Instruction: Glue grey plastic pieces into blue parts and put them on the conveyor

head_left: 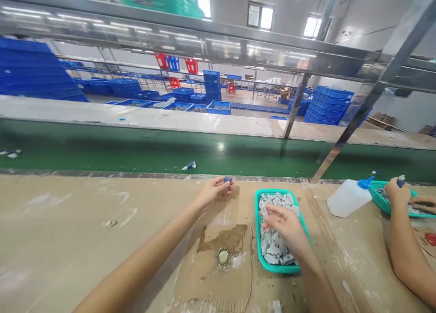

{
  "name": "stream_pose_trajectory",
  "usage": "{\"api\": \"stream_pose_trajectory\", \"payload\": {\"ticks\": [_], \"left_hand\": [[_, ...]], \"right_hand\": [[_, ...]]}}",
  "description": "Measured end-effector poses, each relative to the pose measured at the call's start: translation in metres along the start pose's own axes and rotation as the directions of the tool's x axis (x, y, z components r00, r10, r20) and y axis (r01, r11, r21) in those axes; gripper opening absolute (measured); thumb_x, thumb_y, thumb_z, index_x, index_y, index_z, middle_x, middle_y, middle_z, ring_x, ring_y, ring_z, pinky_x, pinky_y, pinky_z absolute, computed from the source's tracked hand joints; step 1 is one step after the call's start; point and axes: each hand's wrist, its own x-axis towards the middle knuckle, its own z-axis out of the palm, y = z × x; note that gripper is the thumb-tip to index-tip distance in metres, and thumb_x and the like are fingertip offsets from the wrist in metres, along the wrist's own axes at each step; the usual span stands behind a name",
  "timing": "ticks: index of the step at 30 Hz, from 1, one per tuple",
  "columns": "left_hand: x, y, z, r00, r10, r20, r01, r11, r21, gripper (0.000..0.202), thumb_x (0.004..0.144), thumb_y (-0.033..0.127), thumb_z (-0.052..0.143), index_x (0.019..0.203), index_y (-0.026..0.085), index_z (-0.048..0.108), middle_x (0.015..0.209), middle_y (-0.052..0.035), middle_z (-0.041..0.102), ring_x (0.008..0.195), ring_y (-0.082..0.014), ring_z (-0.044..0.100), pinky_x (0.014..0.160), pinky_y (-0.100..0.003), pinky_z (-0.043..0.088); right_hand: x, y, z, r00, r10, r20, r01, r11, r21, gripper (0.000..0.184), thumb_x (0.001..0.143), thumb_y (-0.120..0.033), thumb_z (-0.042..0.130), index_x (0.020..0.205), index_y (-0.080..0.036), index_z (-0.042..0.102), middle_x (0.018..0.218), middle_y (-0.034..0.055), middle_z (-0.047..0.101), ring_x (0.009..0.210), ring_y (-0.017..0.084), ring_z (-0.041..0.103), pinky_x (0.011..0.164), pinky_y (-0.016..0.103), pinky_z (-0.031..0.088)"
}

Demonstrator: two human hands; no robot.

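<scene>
My left hand [215, 189] is stretched out over the cardboard-covered bench [68, 231], its fingers closed round a small blue and grey part [227, 180] near the belt's edge. My right hand [284, 222] rests over a green tray [258, 240] filled with several small grey parts [272, 251], its fingers pinched on one grey part [263, 211].
A green conveyor belt [136, 151] runs across beyond the bench, with a small part [189, 166] lying on it. A round metal cap [223, 257] lies on the cardboard. At the right a co-worker's hands [398, 192] work over another green tray, beside a white squeeze bottle [349, 197]. Metal frame posts rise from the belt edge.
</scene>
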Motion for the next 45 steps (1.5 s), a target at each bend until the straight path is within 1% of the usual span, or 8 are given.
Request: {"api": "stream_pose_trajectory", "payload": {"ticks": [4, 9, 13, 16, 20, 25, 35, 45], "left_hand": [[-0.062, -0.004, -0.008, 0.992, -0.124, -0.011, 0.119, 0.968, -0.22, 0.053, 0.055, 0.048, 0.088, 0.088, 0.012, 0.068, 0.086, -0.0087, 0.067, 0.081, -0.019, 0.067, 0.075, -0.03, 0.056], [-0.095, -0.018, -0.022, 0.975, -0.195, -0.109, 0.138, 0.909, -0.393, 0.05, 0.051, 0.042, 0.091, 0.087, 0.014, 0.069, 0.088, -0.0052, 0.067, 0.081, -0.0165, 0.066, 0.07, -0.025, 0.056], [-0.099, -0.023, -0.025, 0.971, -0.203, -0.128, 0.134, 0.902, -0.411, 0.046, 0.052, 0.036, 0.091, 0.085, 0.012, 0.07, 0.078, -0.006, 0.068, 0.071, -0.0139, 0.064, 0.066, -0.023, 0.054], [-0.098, -0.021, -0.024, 0.974, -0.19, -0.122, 0.129, 0.91, -0.395, 0.042, 0.055, 0.033, 0.089, 0.085, 0.011, 0.069, 0.073, -0.0056, 0.068, 0.065, -0.0121, 0.062, 0.064, -0.024, 0.053], [-0.099, -0.021, -0.02, 0.975, -0.176, -0.135, 0.105, 0.904, -0.415, 0.032, 0.062, 0.025, 0.085, 0.084, 0.01, 0.068, 0.073, -0.0048, 0.066, 0.066, -0.0115, 0.061, 0.063, -0.024, 0.053], [-0.1, -0.022, -0.02, 0.983, -0.161, -0.091, 0.111, 0.908, -0.405, 0.018, 0.071, 0.018, 0.078, 0.083, 0.01, 0.068, 0.076, -0.0056, 0.067, 0.064, -0.0104, 0.061, 0.065, -0.025, 0.054], [-0.098, -0.027, -0.02, 0.991, -0.104, -0.085, 0.061, 0.912, -0.407, 0.014, 0.073, 0.013, 0.075, 0.083, 0.008, 0.067, 0.076, -0.0057, 0.064, 0.068, -0.0122, 0.061, 0.063, -0.026, 0.055], [-0.102, -0.022, -0.02, 0.993, -0.111, -0.035, 0.089, 0.916, -0.391, 0.01, 0.075, 0.016, 0.072, 0.081, 0.008, 0.068, 0.076, -0.0055, 0.064, 0.071, -0.0126, 0.061, 0.07, -0.029, 0.056]], "right_hand": [[-0.024, 0.001, 0.034, 0.985, 0.072, 0.157, -0.066, 0.997, -0.044, 0.041, 0.071, -0.047, 0.078, 0.097, -0.017, 0.071, 0.065, 0.0017, 0.066, 0.06, 0.016, 0.062, 0.058, 0.027, 0.053], [-0.046, 0.026, 0.067, 0.97, 0.0, 0.243, 0.049, 0.979, -0.198, 0.03, 0.081, -0.046, 0.069, 0.095, -0.019, 0.074, 0.088, 0.0063, 0.067, 0.067, 0.015, 0.064, 0.06, 0.025, 0.055], [-0.057, 0.049, 0.074, 0.987, -0.013, 0.158, 0.068, 0.934, -0.352, 0.037, 0.086, -0.043, 0.064, 0.112, -0.018, 0.071, 0.092, 0.0091, 0.071, 0.073, 0.019, 0.069, 0.066, 0.03, 0.06], [-0.061, 0.056, 0.073, 0.983, -0.156, 0.098, 0.184, 0.829, -0.529, 0.031, 0.09, -0.037, 0.063, 0.113, -0.018, 0.071, 0.096, 0.0098, 0.074, 0.075, 0.02, 0.07, 0.068, 0.031, 0.06], [-0.061, 0.055, 0.072, 0.88, -0.425, 0.211, 0.448, 0.595, -0.668, 0.022, 0.093, -0.023, 0.06, 0.11, -0.019, 0.073, 0.095, 0.0076, 0.075, 0.08, 0.018, 0.07, 0.074, 0.028, 0.058], [-0.06, 0.057, 0.072, 0.817, -0.493, 0.299, 0.526, 0.425, -0.737, 0.026, 0.094, -0.015, 0.056, 0.115, -0.021, 0.071, 0.093, 0.006, 0.074, 0.08, 0.015, 0.069, 0.071, 0.025, 0.057], [-0.06, 0.059, 0.074, 0.794, -0.492, 0.358, 0.549, 0.327, -0.769, 0.029, 0.094, -0.013, 0.058, 0.118, -0.024, 0.069, 0.094, 0.0049, 0.074, 0.08, 0.015, 0.069, 0.072, 0.025, 0.058], [-0.059, 0.062, 0.076, 0.756, -0.504, 0.417, 0.594, 0.261, -0.761, 0.034, 0.093, -0.011, 0.057, 0.122, -0.026, 0.067, 0.091, 0.0044, 0.073, 0.077, 0.015, 0.07, 0.072, 0.024, 0.059]]}}
